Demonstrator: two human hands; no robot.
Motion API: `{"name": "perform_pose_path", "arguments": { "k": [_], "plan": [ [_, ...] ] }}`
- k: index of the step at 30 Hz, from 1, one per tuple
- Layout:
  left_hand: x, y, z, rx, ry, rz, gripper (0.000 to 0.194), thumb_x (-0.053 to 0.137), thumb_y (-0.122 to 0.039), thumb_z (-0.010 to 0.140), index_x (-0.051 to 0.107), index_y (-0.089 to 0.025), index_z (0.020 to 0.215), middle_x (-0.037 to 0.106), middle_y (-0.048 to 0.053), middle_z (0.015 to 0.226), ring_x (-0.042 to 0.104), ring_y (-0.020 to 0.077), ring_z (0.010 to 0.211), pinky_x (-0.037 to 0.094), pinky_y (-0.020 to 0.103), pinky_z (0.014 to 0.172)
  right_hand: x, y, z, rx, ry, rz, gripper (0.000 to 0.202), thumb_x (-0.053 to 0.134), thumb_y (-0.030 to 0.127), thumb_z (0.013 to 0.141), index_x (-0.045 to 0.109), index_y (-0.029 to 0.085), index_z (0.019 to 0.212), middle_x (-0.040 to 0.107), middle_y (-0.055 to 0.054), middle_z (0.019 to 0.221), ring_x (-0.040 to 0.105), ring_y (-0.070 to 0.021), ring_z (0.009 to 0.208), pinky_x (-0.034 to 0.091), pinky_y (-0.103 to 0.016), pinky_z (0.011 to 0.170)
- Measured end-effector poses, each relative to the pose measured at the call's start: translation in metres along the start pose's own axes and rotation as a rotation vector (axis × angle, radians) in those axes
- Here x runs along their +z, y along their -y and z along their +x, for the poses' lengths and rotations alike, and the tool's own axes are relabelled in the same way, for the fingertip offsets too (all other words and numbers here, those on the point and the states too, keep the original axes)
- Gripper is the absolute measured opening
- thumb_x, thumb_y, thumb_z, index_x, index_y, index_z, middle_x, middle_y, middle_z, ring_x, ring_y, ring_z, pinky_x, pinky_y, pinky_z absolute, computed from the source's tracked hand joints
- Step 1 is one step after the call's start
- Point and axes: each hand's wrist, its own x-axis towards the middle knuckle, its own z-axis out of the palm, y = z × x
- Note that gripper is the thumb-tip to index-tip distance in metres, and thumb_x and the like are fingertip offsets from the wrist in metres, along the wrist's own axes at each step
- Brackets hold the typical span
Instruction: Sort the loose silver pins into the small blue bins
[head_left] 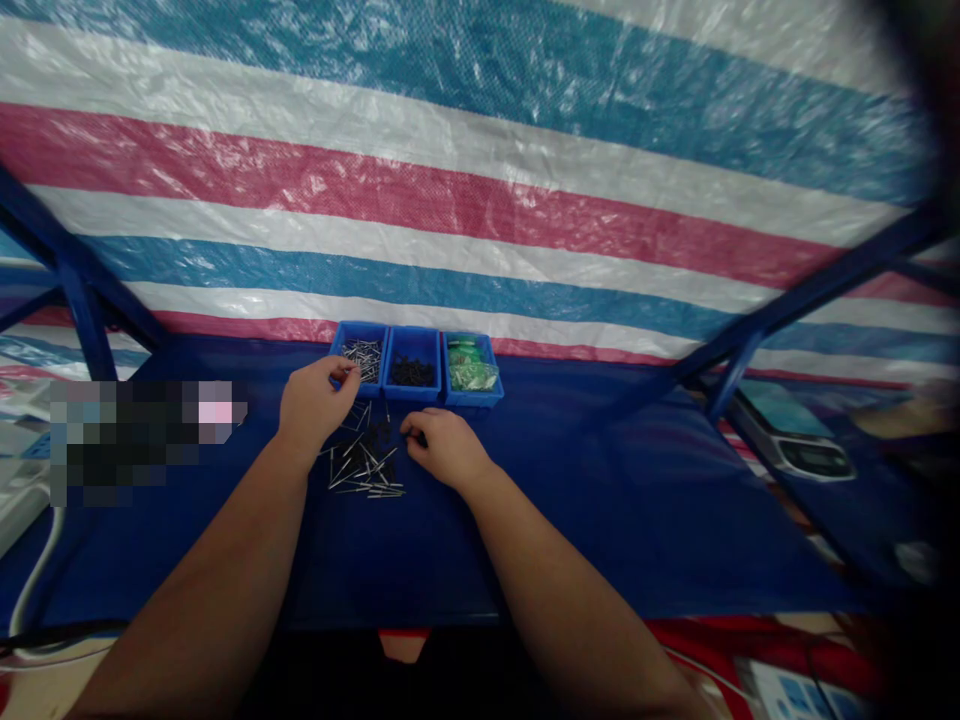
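The left hand's [311,400] fingertips are bunched at the near side of the left blue bin [371,388]; whether they clamp anything, I cannot tell. Just beyond them, that bin holds slim metal pins [366,355]. The right hand's [451,447] fingers curl low; whether they grip a piece is unclear. Beyond them, the middle blue bin [411,393] holds small black parts [412,371], and the right blue bin [474,399] green items in clear plastic [471,368]. A loose pile of pins and black parts [365,468] lies on the blue tabletop [585,480], between both hands' fingers and nearer the wearer.

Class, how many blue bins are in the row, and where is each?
3, side by side: the left bin with silvery pins, the middle bin with black pieces, and the right bin with green contents. None looks hidden.
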Motion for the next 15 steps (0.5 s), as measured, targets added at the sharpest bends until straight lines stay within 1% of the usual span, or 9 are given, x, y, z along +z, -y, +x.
{"name": "perform_pose_path", "arguments": {
  "k": [4, 7, 9, 12, 15],
  "plan": [
    [0.0, -0.002, 0.0, 0.022, 0.011, -0.024, 0.024, 0.06, -0.039, 0.087, 0.075, -0.022, 0.093, 0.074, 0.004, 0.078, 0.062, 0.0166, 0.064, 0.047, 0.031, 0.068, -0.001, -0.005, 0.0, -0.007, -0.049, 0.065, 0.021, 0.063, 0.009, 0.079, 0.071, 0.02, 0.094, 0.068, -0.002, 0.086, 0.062, -0.0149, 0.077, 0.046, -0.025, 0.073],
    [-0.001, -0.003, 0.001, 0.034, 0.013, -0.042, 0.024, 0.06, -0.039, 0.087, 0.075, -0.021, 0.091, 0.073, 0.004, 0.077, 0.061, 0.0161, 0.062, 0.046, 0.03, 0.066, -0.002, -0.011, -0.001, -0.049, -0.105, 0.227, 0.019, 0.06, 0.007, 0.079, 0.069, 0.019, 0.091, 0.066, -0.001, 0.084, 0.061, -0.0123, 0.073, 0.047, -0.023, 0.071],
    [-0.001, -0.003, 0.001, 0.029, 0.01, -0.05, 0.023, 0.06, -0.039, 0.087, 0.075, -0.021, 0.09, 0.072, 0.003, 0.075, 0.06, 0.0159, 0.06, 0.045, 0.03, 0.065, -0.002, -0.015, -0.002, -0.067, -0.155, 0.338, 0.013, 0.06, 0.009, 0.081, 0.067, 0.018, 0.088, 0.065, -0.001, 0.083, 0.06, -0.0117, 0.071, 0.048, -0.023, 0.069],
    [0.0, -0.002, 0.0, 0.03, 0.017, -0.06, 0.021, 0.062, -0.038, 0.086, 0.075, -0.022, 0.09, 0.072, 0.002, 0.074, 0.059, 0.0156, 0.059, 0.044, 0.03, 0.063, 0.0, -0.018, -0.001, -0.057, -0.299, 0.465, 0.005, 0.061, 0.018, 0.086, 0.066, 0.019, 0.087, 0.066, -0.002, 0.083, 0.062, -0.0131, 0.071, 0.052, -0.026, 0.068],
    [0.003, -0.001, 0.0, 0.034, 0.032, -0.074, 0.02, 0.061, -0.037, 0.086, 0.074, -0.022, 0.09, 0.071, 0.002, 0.073, 0.059, 0.0154, 0.059, 0.043, 0.03, 0.062, 0.006, -0.02, 0.009, -0.003, -0.483, 0.576, 0.009, 0.063, 0.028, 0.089, 0.065, 0.02, 0.091, 0.067, -0.004, 0.087, 0.066, -0.0152, 0.075, 0.056, -0.029, 0.071]
  ]
}}
